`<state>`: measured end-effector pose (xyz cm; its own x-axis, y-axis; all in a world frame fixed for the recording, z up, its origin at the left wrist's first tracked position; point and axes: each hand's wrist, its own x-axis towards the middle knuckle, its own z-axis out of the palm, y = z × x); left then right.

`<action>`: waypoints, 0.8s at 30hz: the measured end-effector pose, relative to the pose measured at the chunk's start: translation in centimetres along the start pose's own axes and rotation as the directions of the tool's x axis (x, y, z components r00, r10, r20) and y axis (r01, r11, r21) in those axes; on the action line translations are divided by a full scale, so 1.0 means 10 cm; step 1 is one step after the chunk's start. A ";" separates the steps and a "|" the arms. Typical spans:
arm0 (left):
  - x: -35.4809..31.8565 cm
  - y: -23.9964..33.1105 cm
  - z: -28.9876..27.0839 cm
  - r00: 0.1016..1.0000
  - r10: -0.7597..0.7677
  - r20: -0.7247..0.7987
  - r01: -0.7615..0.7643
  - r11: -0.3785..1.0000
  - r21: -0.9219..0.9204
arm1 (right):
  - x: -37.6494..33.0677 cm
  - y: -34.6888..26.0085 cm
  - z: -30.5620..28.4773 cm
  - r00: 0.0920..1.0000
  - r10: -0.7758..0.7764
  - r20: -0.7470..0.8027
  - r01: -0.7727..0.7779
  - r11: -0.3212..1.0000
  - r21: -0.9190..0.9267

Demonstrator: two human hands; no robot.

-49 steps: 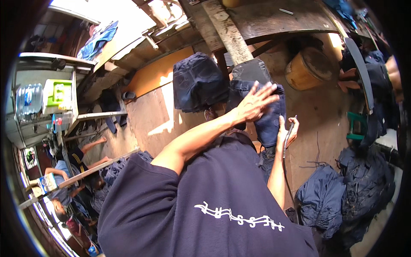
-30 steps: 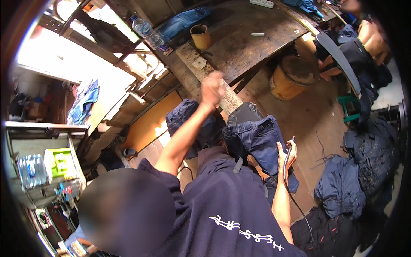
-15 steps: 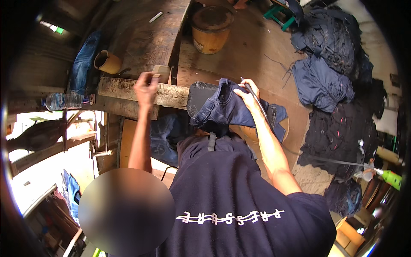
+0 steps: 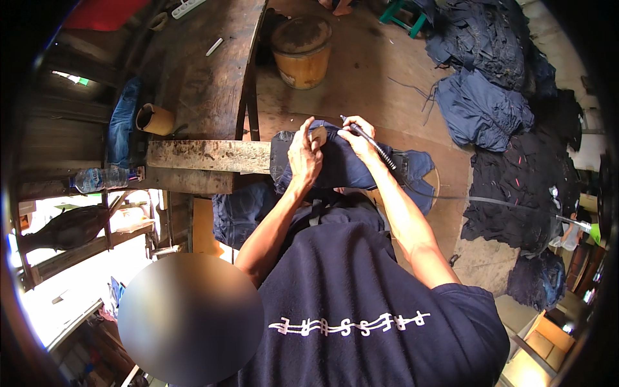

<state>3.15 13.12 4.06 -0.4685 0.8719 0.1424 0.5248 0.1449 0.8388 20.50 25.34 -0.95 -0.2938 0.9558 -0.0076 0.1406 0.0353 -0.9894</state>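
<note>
Dark blue jeans (image 4: 342, 158) lie in front of me, drawn over the padded dark end of a wooden plank (image 4: 213, 153). My right hand (image 4: 361, 138) is closed around a slim black rotary-tool handpiece (image 4: 366, 134), whose tip points up and left above the cloth. A spring sleeve and cable trail from it to the lower right. On the left part of the jeans rests my left hand (image 4: 304, 158), index finger stretched out, with a small tan block (image 4: 318, 135) gripped by the thumb and other fingers. The fingers partly hide the block.
A wooden table (image 4: 200, 71) carries a tan cup (image 4: 155, 120) and a white stick. Beyond it stands a yellowish bucket (image 4: 302, 55). Dark garments (image 4: 516, 187) are heaped on the right, near a green tool (image 4: 594, 232). A plastic bottle (image 4: 100, 179) lies at left.
My left hand has moved right from the plank onto the jeans, bringing the tan block with it. The right hand still holds the handpiece, and the whole view has shifted slightly.
</note>
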 end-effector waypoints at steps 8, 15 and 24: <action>0.03 0.10 -0.06 0.988 -0.141 0.065 0.120 0.957 0.264 | 0.01 0.04 -0.09 0.994 -0.023 0.103 0.017 0.998 0.058; 0.06 0.15 0.16 0.956 -0.270 0.114 0.279 0.957 -0.078 | 0.07 0.13 -0.29 0.983 -0.030 0.182 -0.007 0.979 0.204; 0.09 -0.11 0.16 0.871 -0.230 0.435 0.270 0.962 -0.032 | 0.05 0.17 -0.35 0.963 -0.161 0.214 0.134 0.982 0.133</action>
<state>3.28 14.47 2.38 -0.2194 0.9292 -0.2975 0.3553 0.3601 0.8626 23.86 26.89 -2.15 -0.5082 0.8527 0.1206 -0.0271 0.1241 -0.9919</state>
